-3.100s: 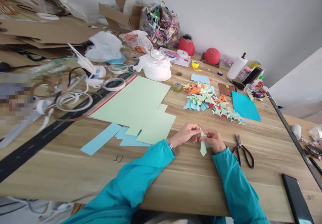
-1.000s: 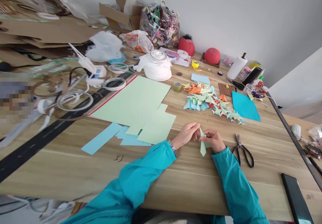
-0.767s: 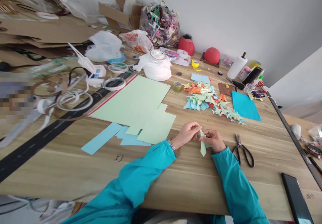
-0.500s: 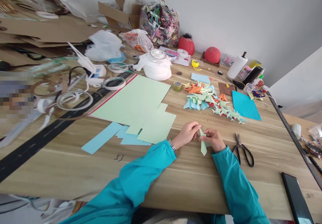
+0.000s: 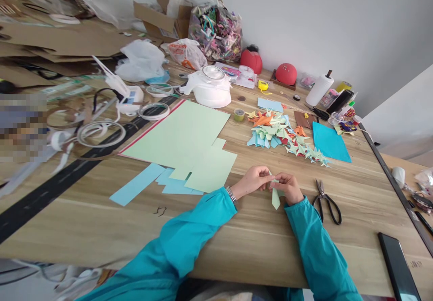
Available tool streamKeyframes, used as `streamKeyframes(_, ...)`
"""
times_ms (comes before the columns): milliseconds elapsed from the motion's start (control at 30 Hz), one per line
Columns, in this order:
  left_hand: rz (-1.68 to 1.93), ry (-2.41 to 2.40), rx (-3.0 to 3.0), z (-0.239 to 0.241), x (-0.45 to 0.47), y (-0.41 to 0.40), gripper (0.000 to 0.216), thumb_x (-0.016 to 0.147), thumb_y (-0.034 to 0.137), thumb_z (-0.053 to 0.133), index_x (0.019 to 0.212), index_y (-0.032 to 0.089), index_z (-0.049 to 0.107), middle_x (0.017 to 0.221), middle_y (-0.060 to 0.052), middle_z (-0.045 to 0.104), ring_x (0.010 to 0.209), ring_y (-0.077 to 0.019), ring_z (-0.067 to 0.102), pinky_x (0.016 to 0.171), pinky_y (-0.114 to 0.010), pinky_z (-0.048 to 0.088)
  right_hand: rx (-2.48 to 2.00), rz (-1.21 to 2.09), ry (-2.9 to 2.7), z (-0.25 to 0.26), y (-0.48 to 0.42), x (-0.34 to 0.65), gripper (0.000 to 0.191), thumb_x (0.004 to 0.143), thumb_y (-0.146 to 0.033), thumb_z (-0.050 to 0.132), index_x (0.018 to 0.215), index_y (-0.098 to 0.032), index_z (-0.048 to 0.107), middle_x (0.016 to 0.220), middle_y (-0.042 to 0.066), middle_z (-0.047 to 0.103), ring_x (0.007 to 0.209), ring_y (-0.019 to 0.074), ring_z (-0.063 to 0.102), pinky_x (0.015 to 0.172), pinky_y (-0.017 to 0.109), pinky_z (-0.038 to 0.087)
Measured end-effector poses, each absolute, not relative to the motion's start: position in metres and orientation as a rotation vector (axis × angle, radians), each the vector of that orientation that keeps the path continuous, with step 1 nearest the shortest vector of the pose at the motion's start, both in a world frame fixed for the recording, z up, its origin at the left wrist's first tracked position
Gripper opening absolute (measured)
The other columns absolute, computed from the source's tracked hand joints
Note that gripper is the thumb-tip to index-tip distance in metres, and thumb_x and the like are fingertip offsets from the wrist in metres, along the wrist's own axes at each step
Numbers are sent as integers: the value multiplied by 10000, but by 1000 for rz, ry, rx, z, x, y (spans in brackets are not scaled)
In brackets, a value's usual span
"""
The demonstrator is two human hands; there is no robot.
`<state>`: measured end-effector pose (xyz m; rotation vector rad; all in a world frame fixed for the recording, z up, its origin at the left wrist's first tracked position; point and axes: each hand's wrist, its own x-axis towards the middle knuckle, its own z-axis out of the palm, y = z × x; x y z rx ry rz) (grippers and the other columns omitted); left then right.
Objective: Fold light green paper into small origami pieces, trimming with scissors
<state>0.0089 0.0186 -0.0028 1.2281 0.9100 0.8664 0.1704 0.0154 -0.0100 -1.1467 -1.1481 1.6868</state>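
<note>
A small folded piece of light green paper (image 5: 275, 198) is held between both my hands just above the wooden table (image 5: 257, 242). My left hand (image 5: 252, 180) pinches its upper end with fingers pressed together. My right hand (image 5: 288, 187) grips the same piece from the right, fingers curled. The paper's pointed lower end hangs down toward the table. Both arms wear teal sleeves, and a metal watch sits on the left wrist.
Black scissors (image 5: 326, 201) lie right of my hands. A pile of folded paper cranes (image 5: 282, 136) and a blue sheet (image 5: 329, 143) lie beyond. Large green sheets (image 5: 184, 141) and blue strips (image 5: 137, 190) lie left. A phone (image 5: 399, 267) rests near the right edge. Tape rolls, a white kettle and bags crowd the far side.
My fingertips have drawn closer over the top of the folded paper, hiding its upper point. The paper's lower tip sits slightly lower and shorter. The hands stay in the same spot.
</note>
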Motion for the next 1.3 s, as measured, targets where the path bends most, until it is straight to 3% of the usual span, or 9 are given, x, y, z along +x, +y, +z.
streamKeyframes(467,811,886,1199,-3,3,22,372,698,470,659,620,121,556,524,-23,610,424,-95,539,437,-212,434,-1160,1682,-1163,-14,17,172,315,449,-254,856,668,-150,654,583,19,698,502,142,625,514,248,483)
streamKeyframes(700,847,886,1196,-3,5,21,398,696,498,650,604,129,532,496,-10,590,416,-95,537,427,-204,413,-1133,1753,-1188,-6,17,173,325,631,-453,742,697,-143,672,631,55,700,529,155,634,513,259,500)
streamKeyframes(867,869,880,1214,-3,5,21,381,718,480,635,604,135,523,462,-5,577,405,-93,525,424,-198,392,-1045,1797,-1342,-7,16,171,285,597,-392,778,712,-157,668,657,37,700,577,158,637,580,277,517)
streamKeyframes(1300,844,822,1204,-4,6,19,347,724,450,643,650,129,533,483,-13,599,403,-88,516,421,-193,379,-1144,1761,-1206,-7,14,169,233,574,-342,783,594,-145,660,536,37,674,450,142,588,465,250,460)
